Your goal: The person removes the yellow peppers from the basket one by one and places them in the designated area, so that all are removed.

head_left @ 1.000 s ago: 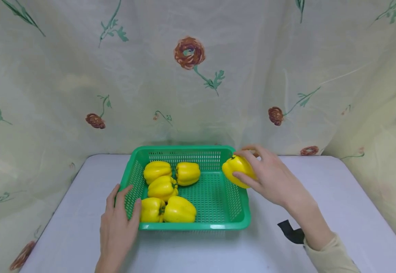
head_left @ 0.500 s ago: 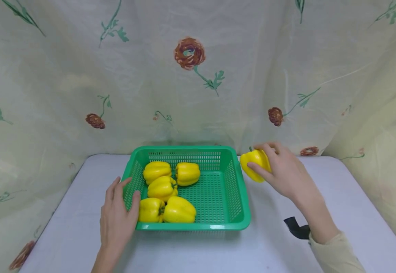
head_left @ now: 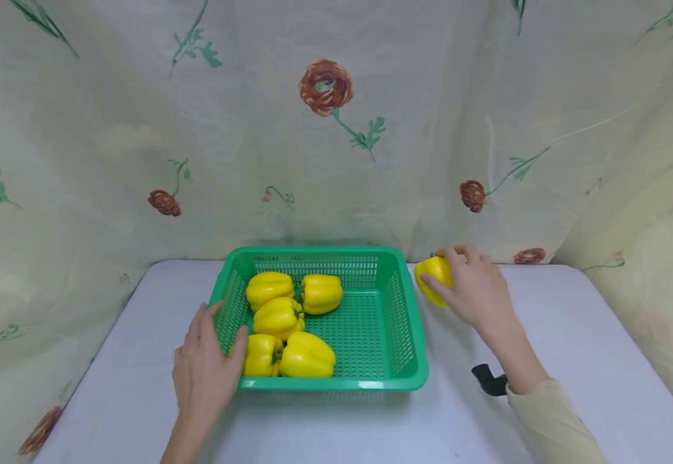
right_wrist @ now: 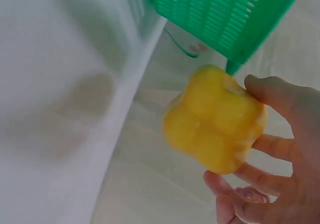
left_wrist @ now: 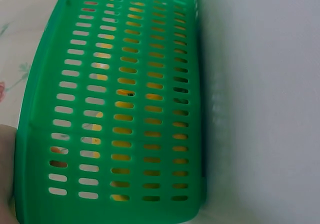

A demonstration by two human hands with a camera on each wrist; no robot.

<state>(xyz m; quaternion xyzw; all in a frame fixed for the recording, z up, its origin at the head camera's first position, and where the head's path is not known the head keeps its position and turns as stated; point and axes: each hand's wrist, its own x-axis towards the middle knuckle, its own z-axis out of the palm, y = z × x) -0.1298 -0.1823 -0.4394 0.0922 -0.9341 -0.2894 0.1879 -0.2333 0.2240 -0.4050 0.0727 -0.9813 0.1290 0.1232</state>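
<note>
My right hand (head_left: 476, 287) holds a yellow bell pepper (head_left: 432, 280) between thumb and fingers, just outside the right wall of a green plastic basket (head_left: 420, 367). The right wrist view shows the bell pepper (right_wrist: 215, 121) from its lobed bottom, raised off the table. My left hand (head_left: 205, 367) rests on the basket's left rim near the front corner, its fingers fairly straight. Several more yellow bell peppers (head_left: 307, 356) lie inside the basket on its left side. Through the slots of the basket wall (left_wrist: 115, 119), yellow shows in the left wrist view.
The basket stands on a table with a white cloth (head_left: 336, 432). A black strip (head_left: 489, 380) lies by my right wrist. Behind and beside the table hangs a flowered curtain (head_left: 336, 180).
My right hand has carried the bell pepper from above the basket's right rim to the right, outside it. The left hand stays at the left rim, shifting only slightly.
</note>
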